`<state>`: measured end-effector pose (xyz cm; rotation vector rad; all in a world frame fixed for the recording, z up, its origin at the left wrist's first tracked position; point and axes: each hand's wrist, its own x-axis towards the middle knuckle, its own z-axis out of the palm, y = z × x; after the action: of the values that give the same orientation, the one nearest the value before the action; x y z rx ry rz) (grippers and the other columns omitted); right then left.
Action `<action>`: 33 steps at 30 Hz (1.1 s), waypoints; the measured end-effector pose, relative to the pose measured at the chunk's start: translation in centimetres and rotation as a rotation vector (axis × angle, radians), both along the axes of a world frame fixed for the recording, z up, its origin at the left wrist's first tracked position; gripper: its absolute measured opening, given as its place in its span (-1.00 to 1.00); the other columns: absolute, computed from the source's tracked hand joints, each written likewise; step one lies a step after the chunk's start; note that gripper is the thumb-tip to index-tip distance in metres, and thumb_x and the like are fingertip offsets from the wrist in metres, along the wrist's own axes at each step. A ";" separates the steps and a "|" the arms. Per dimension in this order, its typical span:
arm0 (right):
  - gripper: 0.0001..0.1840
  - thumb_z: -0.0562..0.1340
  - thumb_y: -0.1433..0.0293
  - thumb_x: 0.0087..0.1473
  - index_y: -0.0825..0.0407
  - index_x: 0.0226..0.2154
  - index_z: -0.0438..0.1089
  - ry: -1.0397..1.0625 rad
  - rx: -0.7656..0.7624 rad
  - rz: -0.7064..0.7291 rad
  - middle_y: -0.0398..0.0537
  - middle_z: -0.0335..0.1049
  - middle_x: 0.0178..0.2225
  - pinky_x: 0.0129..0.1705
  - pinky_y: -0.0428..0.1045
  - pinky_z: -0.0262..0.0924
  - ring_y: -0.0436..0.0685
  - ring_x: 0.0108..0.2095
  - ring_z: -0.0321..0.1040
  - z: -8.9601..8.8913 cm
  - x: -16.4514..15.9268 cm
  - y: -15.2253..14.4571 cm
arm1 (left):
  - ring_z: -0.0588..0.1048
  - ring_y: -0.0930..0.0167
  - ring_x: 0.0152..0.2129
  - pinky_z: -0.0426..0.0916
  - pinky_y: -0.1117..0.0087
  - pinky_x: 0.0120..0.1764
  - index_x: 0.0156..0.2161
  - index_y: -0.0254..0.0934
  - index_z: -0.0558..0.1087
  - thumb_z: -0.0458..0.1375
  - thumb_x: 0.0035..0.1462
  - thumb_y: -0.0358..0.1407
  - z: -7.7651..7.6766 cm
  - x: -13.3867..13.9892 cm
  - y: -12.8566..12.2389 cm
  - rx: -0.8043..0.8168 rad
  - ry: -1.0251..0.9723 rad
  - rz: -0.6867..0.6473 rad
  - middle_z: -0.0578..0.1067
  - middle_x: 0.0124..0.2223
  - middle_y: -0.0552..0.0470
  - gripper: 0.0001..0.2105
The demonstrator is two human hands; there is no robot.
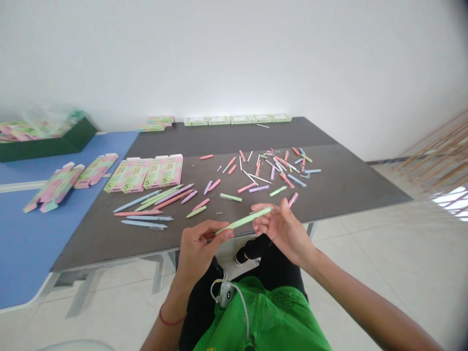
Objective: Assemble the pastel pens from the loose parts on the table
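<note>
A light green pen (244,221) is held slanting over the table's front edge, its right end higher. My left hand (202,243) pinches its lower end between thumb and fingers. By the upper end is my right hand (283,229), palm showing, thumb raised and fingers loosely bent behind the pen; it is not gripping it. On the tabletop beyond lie loose pen parts: a green barrel piece (230,197), a pink barrel piece (293,200), white refills (259,179) and small springs (219,212). To the left rests a group of whole pens (144,224) in blue, green, pink and purple.
Flat pink-and-green boxes (136,175) lie at the dark table's (351,185) left side. More boxes (230,120) line the back edge by the wall. A blue table (22,243) adjoins at left, carrying a dark green bin (69,141) and folded cartons (54,187).
</note>
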<state>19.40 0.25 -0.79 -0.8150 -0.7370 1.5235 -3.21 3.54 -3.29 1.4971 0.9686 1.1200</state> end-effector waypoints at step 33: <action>-0.51 0.01 0.03 0.46 -0.07 -0.44 0.20 0.680 -0.026 -0.085 -0.21 0.07 -0.51 -0.14 0.10 0.32 0.11 -0.42 0.18 1.7 -3.9 -0.3 | 0.67 0.45 -0.35 0.57 0.55 -0.24 -0.17 -0.19 0.69 0.38 0.22 -0.32 0.1 2.5 -1.9 0.127 0.063 0.080 0.72 -0.23 0.08 -0.91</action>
<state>15.46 -0.04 0.88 -0.2965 -0.1763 1.5974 -0.73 1.62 -3.23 1.6157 1.0243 1.2166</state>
